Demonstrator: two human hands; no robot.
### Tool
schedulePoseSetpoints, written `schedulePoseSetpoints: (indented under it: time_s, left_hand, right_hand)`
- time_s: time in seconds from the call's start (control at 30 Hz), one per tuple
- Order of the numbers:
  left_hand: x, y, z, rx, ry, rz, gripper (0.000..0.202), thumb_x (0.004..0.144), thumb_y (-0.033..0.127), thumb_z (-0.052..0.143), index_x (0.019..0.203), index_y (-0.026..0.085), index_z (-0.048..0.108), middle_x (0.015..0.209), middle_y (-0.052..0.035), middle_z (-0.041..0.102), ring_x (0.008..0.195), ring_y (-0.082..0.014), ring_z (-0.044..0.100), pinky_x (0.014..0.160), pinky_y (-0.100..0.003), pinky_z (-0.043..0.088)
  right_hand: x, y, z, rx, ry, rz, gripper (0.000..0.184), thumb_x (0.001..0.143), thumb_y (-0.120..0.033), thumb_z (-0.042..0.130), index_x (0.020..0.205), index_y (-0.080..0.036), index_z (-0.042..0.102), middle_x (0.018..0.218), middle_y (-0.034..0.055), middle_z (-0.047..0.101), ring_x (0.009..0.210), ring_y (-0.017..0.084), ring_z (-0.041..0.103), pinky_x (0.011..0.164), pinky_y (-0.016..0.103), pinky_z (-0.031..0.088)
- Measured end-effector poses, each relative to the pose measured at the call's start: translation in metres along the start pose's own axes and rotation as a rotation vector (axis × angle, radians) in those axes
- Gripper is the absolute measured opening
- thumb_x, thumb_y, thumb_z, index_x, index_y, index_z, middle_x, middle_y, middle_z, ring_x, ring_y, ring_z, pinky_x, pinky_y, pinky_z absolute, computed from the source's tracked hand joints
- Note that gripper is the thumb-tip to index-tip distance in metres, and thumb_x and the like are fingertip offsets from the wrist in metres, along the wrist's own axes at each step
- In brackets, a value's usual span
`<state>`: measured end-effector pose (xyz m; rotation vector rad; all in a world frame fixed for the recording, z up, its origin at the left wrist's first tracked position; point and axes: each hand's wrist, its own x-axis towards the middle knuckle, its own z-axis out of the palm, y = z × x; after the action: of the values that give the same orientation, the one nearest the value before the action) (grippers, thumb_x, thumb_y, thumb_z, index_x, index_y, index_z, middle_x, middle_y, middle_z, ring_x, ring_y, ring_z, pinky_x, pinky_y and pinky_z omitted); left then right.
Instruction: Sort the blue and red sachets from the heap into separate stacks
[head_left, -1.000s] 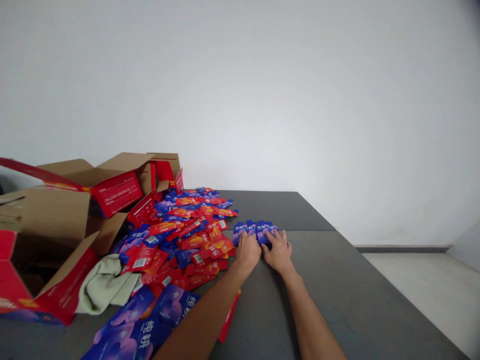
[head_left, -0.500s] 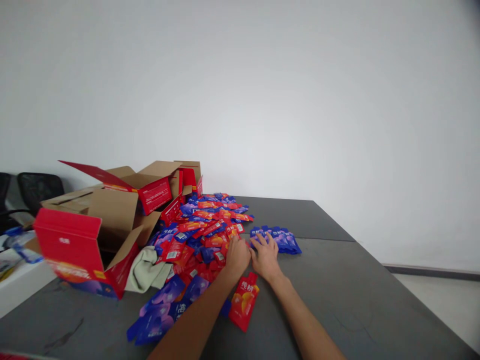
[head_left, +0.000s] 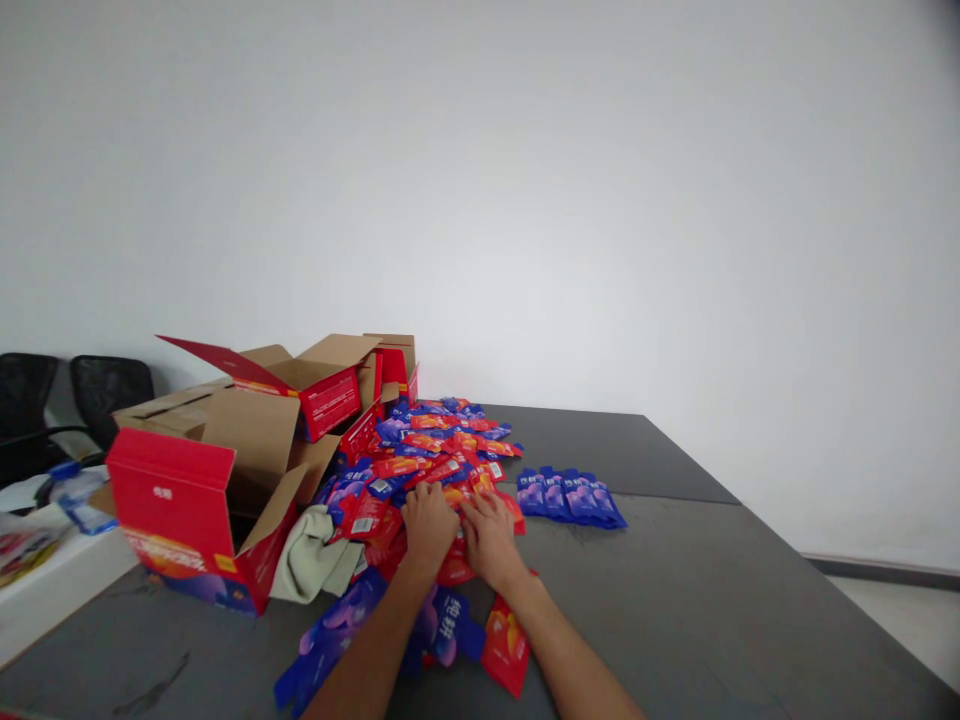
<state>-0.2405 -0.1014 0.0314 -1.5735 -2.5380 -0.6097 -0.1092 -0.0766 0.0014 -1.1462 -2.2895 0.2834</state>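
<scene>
Pouches in red and blue (head_left: 409, 466) lie in a loose pile under both hands and stretch away beyond the fingertips. The left hand (head_left: 429, 522) is pressed down into the near part of the pile with its fingers curled; I cannot tell whether it grips a pouch. The right hand (head_left: 491, 538), just beside it, reaches over red pouches with its fingers bent and slightly spread, and whether they pinch anything is hidden too.

To the right of the right hand and a little farther off, apart from the pile, a row of blue pouches (head_left: 568, 498) lies side by side on the dark surface (head_left: 675, 610). Nearer than the right hand, a red pouch (head_left: 505, 648) lies partly beside the forearm, and more blue pouches (head_left: 330, 632) lie below the left hand, partly covered by its forearm.

Left of the left hand is a crumpled pale green cloth (head_left: 313, 562), touching an open red carton (head_left: 180, 490). Farther left and beyond the hand are more open cartons (head_left: 330, 402) and two black chairs (head_left: 112, 392).
</scene>
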Motion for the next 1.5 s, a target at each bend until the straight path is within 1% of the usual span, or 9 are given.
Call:
schedulePoseSetpoints:
  time_s: [0.33,0.47,0.6,0.83,1.03,1.17,1.33,1.4,1.5]
  left_hand:
    - [0.001,-0.009,0.007,-0.022,-0.056,-0.054,0.042,0.082,0.023,0.055,0.121,0.012,0.048,0.117,-0.0182,0.057,0.110,-0.0328,0.057,0.088,-0.042,0.043]
    - [0.005,-0.017,0.010,-0.152,-0.055,-0.044,0.047,0.076,0.012,0.056,0.123,0.011,0.048,0.116,-0.0183,0.057,0.111,-0.0305,0.058,0.091,-0.040,0.044]
    - [0.010,-0.023,0.011,-0.413,0.086,0.006,0.056,0.070,0.001,0.052,0.124,0.010,0.049,0.116,-0.0154,0.057,0.111,-0.0248,0.058,0.097,-0.035,0.045]
    - [0.007,-0.019,-0.008,-0.789,0.408,-0.004,0.043,0.074,0.011,0.057,0.116,0.018,0.056,0.106,-0.0073,0.062,0.090,-0.0190,0.062,0.088,-0.036,0.051]
    - [0.006,-0.016,-0.015,-1.070,0.486,0.009,0.036,0.076,0.021,0.063,0.112,0.020,0.059,0.102,-0.0060,0.066,0.094,-0.0201,0.064,0.089,-0.035,0.051]
    - [0.008,-0.017,-0.013,-1.244,0.399,-0.017,0.035,0.073,0.021,0.066,0.108,0.019,0.060,0.100,-0.0055,0.067,0.094,-0.0187,0.065,0.089,-0.034,0.051]
    - [0.010,-0.017,-0.005,-1.405,0.172,-0.018,0.041,0.068,0.024,0.073,0.107,0.018,0.062,0.100,-0.0061,0.069,0.094,-0.0186,0.066,0.088,-0.034,0.052]
    - [0.009,-0.015,-0.002,-1.429,0.037,-0.014,0.041,0.067,0.027,0.075,0.105,0.017,0.065,0.099,-0.0065,0.071,0.093,-0.0192,0.067,0.087,-0.033,0.052]
    - [0.006,-0.013,0.004,-1.372,-0.275,0.044,0.030,0.069,0.034,0.076,0.091,0.014,0.071,0.087,-0.0062,0.073,0.082,-0.0195,0.068,0.079,-0.031,0.053]
  right_hand:
    - [0.001,0.008,0.018,0.084,-0.026,-0.020,0.042,0.097,-0.023,0.039,0.133,-0.029,0.059,0.145,0.0058,0.052,0.141,0.026,0.035,0.114,0.047,0.025]
    - [-0.001,0.008,0.017,0.141,-0.044,-0.039,0.043,0.096,-0.022,0.039,0.134,-0.027,0.058,0.146,0.0069,0.050,0.140,0.026,0.038,0.115,0.049,0.024]
    - [-0.004,0.010,0.013,0.237,-0.023,-0.034,0.044,0.093,-0.022,0.042,0.134,-0.026,0.058,0.143,0.0076,0.054,0.138,0.026,0.041,0.116,0.051,0.024]
    - [-0.009,0.008,0.008,0.355,0.020,-0.063,0.045,0.092,-0.023,0.047,0.136,-0.024,0.055,0.138,0.0091,0.058,0.131,0.025,0.049,0.116,0.047,0.027]
    - [-0.008,0.004,0.007,0.552,0.068,0.036,0.047,0.095,-0.034,0.046,0.140,-0.019,0.049,0.136,0.0125,0.059,0.126,0.025,0.055,0.109,0.043,0.039]
    - [-0.002,0.004,0.006,0.830,0.170,0.154,0.045,0.093,-0.046,0.053,0.130,-0.020,0.053,0.126,0.0109,0.064,0.117,0.024,0.061,0.100,0.038,0.047]
    - [0.004,-0.001,-0.004,1.145,0.206,0.206,0.040,0.083,-0.058,0.063,0.099,-0.021,0.060,0.084,0.0016,0.068,0.077,0.019,0.063,0.068,0.028,0.051]
    - [0.004,-0.001,-0.011,1.196,0.266,0.264,0.043,0.078,-0.061,0.067,0.093,-0.021,0.061,0.073,-0.0010,0.063,0.066,0.016,0.058,0.060,0.026,0.047]
    - [0.003,0.002,-0.021,1.215,0.350,0.329,0.046,0.076,-0.062,0.069,0.094,-0.020,0.063,0.064,-0.0029,0.058,0.059,0.014,0.052,0.054,0.024,0.042]
